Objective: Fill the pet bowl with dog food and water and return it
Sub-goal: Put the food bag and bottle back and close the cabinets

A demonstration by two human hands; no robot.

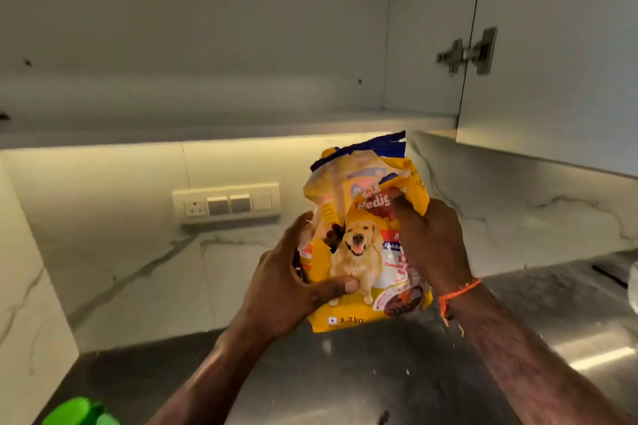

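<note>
A yellow dog food bag [362, 252] with a dog's picture and a torn blue top is held upright above the dark counter. My left hand [290, 286] grips its lower left side, thumb across the front. My right hand [428, 241], with an orange thread at the wrist, grips the bag's upper right front. The bag's top edge is crumpled and partly folded. No pet bowl shows for certain; a bright green object [79, 412] sits at the bottom left corner, cut off by the frame.
An open wall cupboard [207, 45] stands above, its door [552, 62] swung out at the right with a metal hinge [466, 52]. A socket and switch panel [226, 203] is on the marble backsplash. The dark counter [379, 373] runs below; a clear glass object [633, 286] shows at the right edge.
</note>
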